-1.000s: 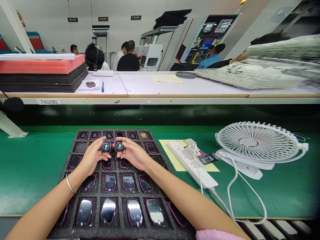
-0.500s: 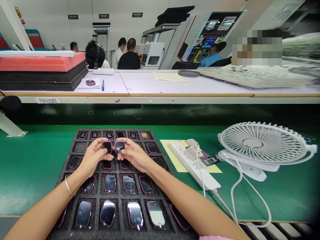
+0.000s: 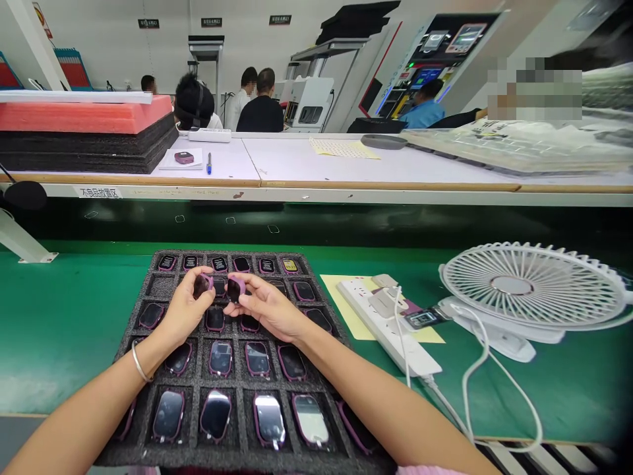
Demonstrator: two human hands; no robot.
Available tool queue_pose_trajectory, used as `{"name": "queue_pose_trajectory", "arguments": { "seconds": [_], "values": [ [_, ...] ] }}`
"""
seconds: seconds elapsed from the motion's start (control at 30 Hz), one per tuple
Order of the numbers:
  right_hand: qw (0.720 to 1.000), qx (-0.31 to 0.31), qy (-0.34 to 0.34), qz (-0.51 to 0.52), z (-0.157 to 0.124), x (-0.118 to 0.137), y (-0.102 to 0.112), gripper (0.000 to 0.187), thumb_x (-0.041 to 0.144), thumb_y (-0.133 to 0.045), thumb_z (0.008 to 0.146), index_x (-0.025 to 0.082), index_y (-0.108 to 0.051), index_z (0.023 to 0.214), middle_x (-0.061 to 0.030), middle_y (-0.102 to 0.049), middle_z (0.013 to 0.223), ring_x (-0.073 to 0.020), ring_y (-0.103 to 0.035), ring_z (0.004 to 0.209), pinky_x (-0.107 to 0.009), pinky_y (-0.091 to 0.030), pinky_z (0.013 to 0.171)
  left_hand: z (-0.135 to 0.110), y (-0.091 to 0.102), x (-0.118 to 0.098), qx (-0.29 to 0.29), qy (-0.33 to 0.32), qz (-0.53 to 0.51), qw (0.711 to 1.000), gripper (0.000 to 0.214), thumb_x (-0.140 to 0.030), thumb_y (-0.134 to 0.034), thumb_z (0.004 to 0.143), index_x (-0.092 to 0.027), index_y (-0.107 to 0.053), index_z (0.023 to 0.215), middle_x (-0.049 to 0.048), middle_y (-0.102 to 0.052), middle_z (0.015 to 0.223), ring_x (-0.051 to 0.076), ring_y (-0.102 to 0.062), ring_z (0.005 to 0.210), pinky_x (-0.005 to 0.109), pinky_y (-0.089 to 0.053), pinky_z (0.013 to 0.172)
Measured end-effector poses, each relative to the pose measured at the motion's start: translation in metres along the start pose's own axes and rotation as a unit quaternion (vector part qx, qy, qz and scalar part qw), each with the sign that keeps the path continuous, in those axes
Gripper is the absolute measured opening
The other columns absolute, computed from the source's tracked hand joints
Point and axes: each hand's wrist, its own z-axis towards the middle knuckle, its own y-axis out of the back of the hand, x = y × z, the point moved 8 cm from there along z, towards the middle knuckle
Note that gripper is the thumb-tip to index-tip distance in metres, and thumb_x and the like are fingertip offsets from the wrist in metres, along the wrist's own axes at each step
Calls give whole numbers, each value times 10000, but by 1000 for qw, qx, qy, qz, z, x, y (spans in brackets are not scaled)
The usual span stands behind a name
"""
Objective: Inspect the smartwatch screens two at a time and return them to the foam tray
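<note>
A black foam tray (image 3: 157,288) lies on the green bench in front of me, its pockets filled with several purple-rimmed smartwatch bodies. My left hand (image 3: 184,310) is closed on one watch body (image 3: 202,285), held tilted above the tray's second row. My right hand (image 3: 270,307) is closed on a second watch body (image 3: 234,289), also turned on its side. The two watches are close together, their dark screens angled toward each other. A silver bangle sits on my left wrist.
A white power strip (image 3: 390,326) with plugs lies on yellow paper right of the tray, beside a small white fan (image 3: 531,290) with a trailing cable. A raised white shelf (image 3: 346,168) carries stacked foam sheets (image 3: 84,135). Several people work behind it.
Both watches were face up with lit screens, then the screens went dark. Now my hands have tilted them onto their sides. The view has shifted slightly.
</note>
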Motion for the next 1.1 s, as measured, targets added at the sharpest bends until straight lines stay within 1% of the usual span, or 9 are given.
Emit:
{"name": "queue_pose_trajectory", "arguments": {
  "seconds": [0.1, 0.17, 0.23, 0.4, 0.53, 0.73, 1.1],
  "values": [
    [1000, 3, 7, 0, 0, 1, 0, 518, 322, -777, 808, 225, -559, 1268, -24, -713, 915, -158, -721, 809, -308, -537, 789, -1, 0, -3, 7, -22, 19, 1000, 429, -268, -627, 776, -215, -534, 1191, 10, -592, 962, 157, -549, 859, 292, -431, 803],
    [1000, 11, 2, -5, 0, 1, 0, 533, 312, -765, 820, 208, -543, 1294, -17, -714, 828, -152, -709, 764, -283, -524, 722, -2, -1, -5, 6, -33, 32, 999, 422, -257, -631, 769, -215, -540, 1179, 3, -588, 936, 151, -545, 829, 286, -434, 781],
    [1000, 12, 0, 0, 1, 1, 1, 539, 293, -767, 817, 205, -545, 1300, -7, -707, 796, -142, -698, 736, -262, -506, 684, -3, 0, -8, -3, -44, 42, 998, 395, -238, -621, 763, -212, -550, 1151, 0, -582, 917, 146, -538, 807, 279, -433, 758],
    [999, 5, -2, 37, 2, 0, 2, 532, 281, -795, 786, 225, -585, 1272, -7, -701, 881, -138, -691, 742, -273, -501, 702, -2, -1, -11, -16, -64, 37, 997, 348, -208, -600, 754, -211, -548, 1099, 16, -592, 966, 150, -556, 855, 270, -441, 758],
    [999, 11, -2, 34, 2, 0, 0, 535, 291, -787, 798, 216, -578, 1285, -4, -700, 844, -145, -688, 744, -285, -501, 703, -1, -1, -7, -14, -64, 36, 997, 335, -193, -596, 758, -216, -538, 1087, 12, -583, 960, 148, -557, 862, 267, -442, 770],
    [999, 31, 0, 26, 1, 1, -6, 537, 308, -799, 789, 210, -572, 1266, 0, -700, 851, -146, -697, 737, -278, -502, 682, -2, -2, -2, -4, -65, 52, 997, 335, -170, -577, 756, -221, -522, 1082, -1, -565, 955, 144, -536, 862, 272, -427, 796],
    [998, 62, -7, 9, 0, -4, -10, 578, 341, -773, 822, 205, -511, 1319, -12, -712, 840, -144, -697, 772, -271, -502, 717, -5, -8, -6, 15, -78, 62, 995, 334, -149, -551, 761, -214, -515, 1086, -7, -583, 916, 138, -568, 834, 277, -446, 796]
  ]
}}
